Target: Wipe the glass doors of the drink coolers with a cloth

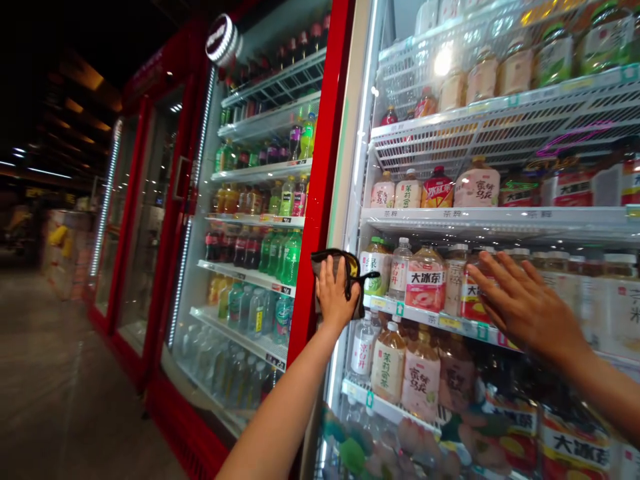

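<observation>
My left hand (336, 293) presses a grey cleaning cloth with black edging (358, 307) against the frame of the right-hand drinks cooler. A bit of yellow and a short black loop show at the cloth's edge, and its middle is hidden under my fingers. On the right, my right hand (525, 303) is open with fingers apart, in front of the cooler's glass door. Whether its palm touches the glass I cannot tell. Behind the glass, a large red-labelled tea bottle (425, 287) stands between my hands among other bottles.
A red-framed cooler (320, 167) with rows of soda bottles stands just left of my left hand. Farther left is another red cooler (150, 220) with a door handle (180, 179). The grey floor (75, 400) runs along their bases. Stacked goods (67, 250) stand in the background.
</observation>
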Available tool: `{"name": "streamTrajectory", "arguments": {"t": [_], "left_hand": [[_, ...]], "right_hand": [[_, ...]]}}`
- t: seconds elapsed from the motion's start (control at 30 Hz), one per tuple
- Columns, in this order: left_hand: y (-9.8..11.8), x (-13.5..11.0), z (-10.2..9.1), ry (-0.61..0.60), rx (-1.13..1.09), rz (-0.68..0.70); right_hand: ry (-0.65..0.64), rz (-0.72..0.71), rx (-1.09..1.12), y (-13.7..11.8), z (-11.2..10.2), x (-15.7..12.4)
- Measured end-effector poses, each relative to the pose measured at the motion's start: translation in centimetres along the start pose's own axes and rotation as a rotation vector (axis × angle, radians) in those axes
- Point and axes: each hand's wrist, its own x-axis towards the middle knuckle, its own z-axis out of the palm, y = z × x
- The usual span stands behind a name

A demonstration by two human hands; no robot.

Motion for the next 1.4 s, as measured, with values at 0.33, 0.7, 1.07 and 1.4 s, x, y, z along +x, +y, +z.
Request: {"name": "streamTrajectory", "arguments": {"t": [0.33, 0.7, 1.07, 1.4], "left_hand": [[0.1, 3.0, -1.0, -0.077, 0.017, -0.024], [-0.2, -2.2, -0.5, -0.127, 0.048, 0.490], [11.9, 2.3, 0.3, 0.064, -0.030, 0.218], [11.8, 3.8, -0.2, 0.085, 0.011, -0.014]], "right_hand": [[0.036, -0.045, -0.031, 0.3, 0.5, 0.0], [0.054, -0.048, -0.099, 0.1, 0.5, 0.3], [0.020, -0.016, -0.100, 0.0, 0.0, 0.7], [0.090, 0.131, -0.183, -0.2, -0.1, 1.2]]}}
